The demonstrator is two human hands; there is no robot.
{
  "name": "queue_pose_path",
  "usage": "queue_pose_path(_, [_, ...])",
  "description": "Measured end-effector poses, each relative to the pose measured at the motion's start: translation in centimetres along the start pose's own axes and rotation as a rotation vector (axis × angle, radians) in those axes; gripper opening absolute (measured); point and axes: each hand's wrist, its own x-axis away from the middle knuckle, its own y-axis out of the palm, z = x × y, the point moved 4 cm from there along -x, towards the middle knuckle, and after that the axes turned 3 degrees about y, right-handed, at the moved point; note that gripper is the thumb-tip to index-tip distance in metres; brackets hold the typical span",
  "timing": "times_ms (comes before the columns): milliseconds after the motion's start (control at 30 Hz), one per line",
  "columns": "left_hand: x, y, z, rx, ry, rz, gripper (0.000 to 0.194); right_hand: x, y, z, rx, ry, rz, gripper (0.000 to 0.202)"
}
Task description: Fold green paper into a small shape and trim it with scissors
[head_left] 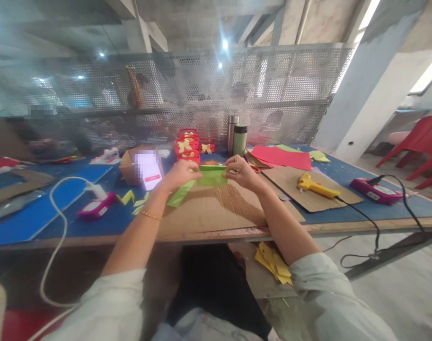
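Note:
A bright green piece of felt or paper (213, 177) is stretched between my two hands over a brown cardboard sheet (216, 213). My left hand (182, 174) pinches its left end, and my right hand (244, 173) grips the right end. Under my left hand, a flat green strip (181, 194) slants down onto the cardboard. Something orange shows just behind the green piece, too small to make out. Beyond my hands stand stacked red pieces with yellow bows (186, 146).
A yellow glue gun (317, 185) lies on cardboard at right, its cord running off the table. Purple power blocks (377, 192) (96, 206) sit on both sides. A lit phone (148, 170) leans on a box; a green flask (240, 139) and red sheets (283, 156) are behind.

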Motion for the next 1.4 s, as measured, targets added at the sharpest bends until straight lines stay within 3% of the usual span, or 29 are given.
queue_pose_path(167, [-0.1, 0.7, -0.5, 0.048, -0.058, -0.035, 0.016, -0.1, 0.3, 0.3, -0.015, 0.04, -0.061, 0.012])
queue_pose_path(300, [-0.2, 1.0, -1.0, -0.036, -0.083, -0.031, 0.016, 0.0, 0.5, -0.3, 0.071, 0.053, -0.059, 0.01])
queue_pose_path(500, [-0.5, 2.1, -0.1, -0.123, -0.006, -0.066, 0.016, 0.4, 1.1, -2.5, 0.228, 0.008, -0.075, 0.015])
queue_pose_path(733, [-0.9, 3.2, 1.5, -0.145, 0.079, 0.024, 0.007, 0.2, 1.7, -2.8, 0.222, -0.016, -0.092, 0.005])
queue_pose_path(867, [-0.4, 1.9, 3.2, -0.123, 0.168, 0.13, 0.005, 0.2, 1.1, -2.7, 0.17, -0.036, -0.073, 0.005])
queue_pose_path(1000, [0.8, -0.5, 4.3, -0.023, 0.212, 0.305, 0.012, 0.1, 0.6, -2.4, 0.057, -0.027, -0.047, 0.01])
queue_pose_path(1100, [1.8, -1.8, 3.6, 0.1, 0.163, 0.375, 0.016, 0.0, 0.4, -2.5, -0.137, -0.017, -0.029, 0.015])
queue_pose_path(1267, [2.8, -2.0, 2.3, 0.521, 0.069, 0.316, 0.029, 0.5, 0.4, -3.7, -0.591, 0.068, -0.147, 0.032])
queue_pose_path(1400, [3.2, -1.7, 3.3, 0.555, 0.115, 0.242, 0.025, 1.0, 0.2, -5.2, -0.755, 0.087, -0.297, 0.035])
